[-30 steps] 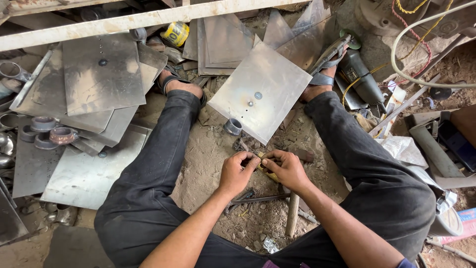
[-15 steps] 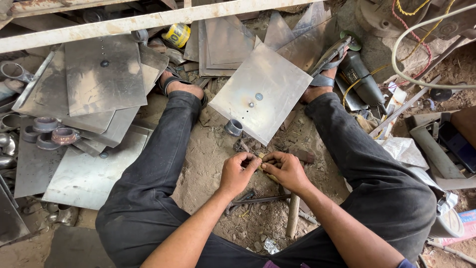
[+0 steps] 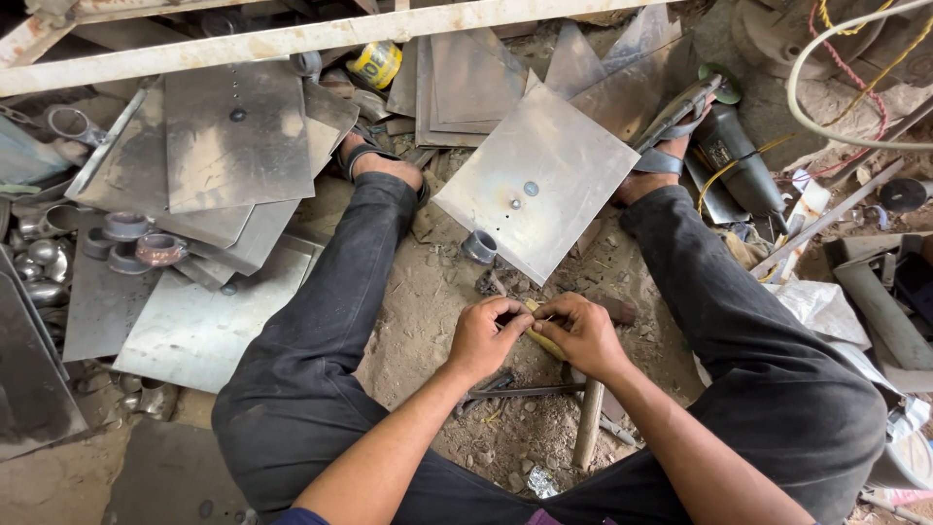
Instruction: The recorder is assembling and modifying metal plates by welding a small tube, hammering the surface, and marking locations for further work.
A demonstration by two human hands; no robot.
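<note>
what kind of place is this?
Probably a small metal-fabrication workshop, worked on a dirt floor: cut metal sheets lie stacked about, an angle grinder sits by one foot, a hammer between the legs.

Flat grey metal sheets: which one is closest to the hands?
The square grey metal sheet lying between the feet, just beyond both hands; the other sheets are piled farther left.

A square metal sheet (image 3: 536,190) lies tilted on the dirt between the legs, a short metal ring (image 3: 479,246) just beside it. More sheets (image 3: 209,160) overlap at left; a yellow can (image 3: 376,64) sits beyond.
</note>
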